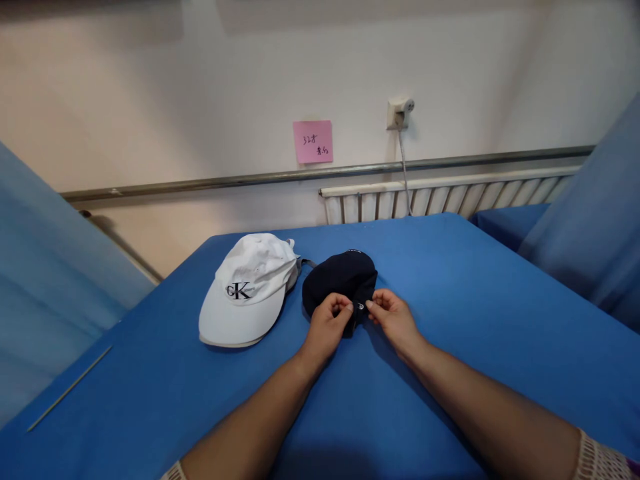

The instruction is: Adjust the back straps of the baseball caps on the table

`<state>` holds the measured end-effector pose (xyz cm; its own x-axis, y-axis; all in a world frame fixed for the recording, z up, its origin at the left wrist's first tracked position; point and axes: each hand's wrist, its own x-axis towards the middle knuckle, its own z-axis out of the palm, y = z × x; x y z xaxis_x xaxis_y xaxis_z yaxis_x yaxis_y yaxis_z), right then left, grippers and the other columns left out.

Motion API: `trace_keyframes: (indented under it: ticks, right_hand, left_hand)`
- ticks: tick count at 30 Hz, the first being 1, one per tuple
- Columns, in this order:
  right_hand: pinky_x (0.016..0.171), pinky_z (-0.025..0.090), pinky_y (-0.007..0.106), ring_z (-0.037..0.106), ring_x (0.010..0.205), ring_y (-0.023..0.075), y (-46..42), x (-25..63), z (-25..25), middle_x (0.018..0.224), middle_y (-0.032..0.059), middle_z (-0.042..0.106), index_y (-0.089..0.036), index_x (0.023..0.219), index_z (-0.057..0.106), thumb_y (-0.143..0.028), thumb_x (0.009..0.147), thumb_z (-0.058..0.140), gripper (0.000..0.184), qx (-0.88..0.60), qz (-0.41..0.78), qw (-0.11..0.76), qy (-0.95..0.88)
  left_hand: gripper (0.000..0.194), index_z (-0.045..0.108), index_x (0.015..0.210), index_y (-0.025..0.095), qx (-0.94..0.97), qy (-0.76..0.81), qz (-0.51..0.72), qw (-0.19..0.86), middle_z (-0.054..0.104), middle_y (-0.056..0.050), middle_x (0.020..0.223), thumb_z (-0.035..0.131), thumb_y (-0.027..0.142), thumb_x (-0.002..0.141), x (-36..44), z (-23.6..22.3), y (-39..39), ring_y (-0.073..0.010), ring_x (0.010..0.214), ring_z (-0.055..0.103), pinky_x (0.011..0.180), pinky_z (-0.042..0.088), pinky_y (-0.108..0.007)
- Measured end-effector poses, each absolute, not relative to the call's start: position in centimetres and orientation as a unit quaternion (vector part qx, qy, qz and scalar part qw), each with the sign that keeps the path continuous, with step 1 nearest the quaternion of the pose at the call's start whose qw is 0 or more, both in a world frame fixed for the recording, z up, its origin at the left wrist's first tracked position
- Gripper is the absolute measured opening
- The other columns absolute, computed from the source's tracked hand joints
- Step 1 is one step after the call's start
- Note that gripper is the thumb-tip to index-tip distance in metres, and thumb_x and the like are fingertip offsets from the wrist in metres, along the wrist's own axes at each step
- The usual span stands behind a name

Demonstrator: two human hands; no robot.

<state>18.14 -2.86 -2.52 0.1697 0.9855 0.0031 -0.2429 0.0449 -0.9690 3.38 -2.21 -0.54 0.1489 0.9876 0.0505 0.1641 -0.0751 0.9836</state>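
A dark navy or black cap (337,273) lies on the blue-covered table (450,267), its strap side facing me. My left hand (330,321) pinches the strap just left of a small shiny metal buckle (361,307). On the buckle's other side, my right hand (393,317) pinches the strap end between thumb and fingers. The dark cap's brim is not visible from here. To the left of it rests a white cap (255,273) with black letters on its front, brim toward me. Under the white cap, part of another cap's edge shows.
A thin stick (70,389) lies near the table's left edge. Behind the table are a radiator (430,200), a metal rail (240,180), a pink note (313,141) and a wall socket (399,114) with a cable. Blue curtains (45,280) hang on both sides.
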Motion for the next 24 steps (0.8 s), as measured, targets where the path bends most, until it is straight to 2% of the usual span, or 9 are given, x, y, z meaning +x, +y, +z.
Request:
trace_keyframes:
  ticks: [5, 9, 16, 24]
  right_hand:
    - [0.054, 0.039, 0.025, 0.049, 0.055, 0.0117, -2.6, 18.2, -2.7, 0.061, -0.0044, 0.052, -0.021, 0.072, 0.055, -0.041, 0.065, 0.073, 0.028, -0.471, 0.506, 0.608, -0.391]
    - [0.054, 0.039, 0.025, 0.049, 0.054, 0.0114, -2.4, 18.1, -3.0, 0.061, -0.0045, 0.053, -0.021, 0.072, 0.055, -0.039, 0.065, 0.073, 0.027, -0.469, 0.503, 0.612, -0.391]
    - [0.055, 0.041, 0.026, 0.048, 0.055, 0.0113, -2.4, 17.9, -3.2, 0.061, -0.0048, 0.051, -0.021, 0.071, 0.054, -0.040, 0.065, 0.073, 0.027, -0.464, 0.494, 0.619, -0.398]
    - [0.058, 0.041, 0.026, 0.047, 0.058, 0.0125, -2.4, 18.0, -3.6, 0.065, -0.0032, 0.052, -0.022, 0.071, 0.056, -0.039, 0.069, 0.071, 0.023, -0.456, 0.478, 0.600, -0.451]
  left_hand:
    - [0.020, 0.062, 0.088, 0.017, 0.643, 0.491, 0.404, 0.428, 0.062, 0.000, 0.072, 0.064, 0.035, 0.079, 3.0, -0.2, -2.4, -0.0139, 0.066, 0.058, 0.061, 0.045, -0.025]
    - [0.019, 0.068, 0.090, 0.020, 0.705, 0.519, 0.375, 0.305, 0.066, -0.002, 0.082, 0.070, 0.028, 0.072, 2.9, 0.5, -2.7, -0.0183, 0.080, 0.060, 0.074, 0.046, -0.030]
    - [0.012, 0.070, 0.090, 0.022, 0.790, 0.489, 0.334, 0.158, 0.070, -0.004, 0.086, 0.064, 0.027, 0.081, 2.6, 1.1, -3.0, -0.0224, 0.092, 0.058, 0.087, 0.041, -0.038]
    - [0.013, 0.068, 0.094, 0.023, 0.810, 0.490, 0.300, 0.120, 0.070, -0.004, 0.093, 0.061, 0.027, 0.084, 2.6, 1.4, -3.1, -0.0234, 0.096, 0.057, 0.089, 0.040, -0.040]
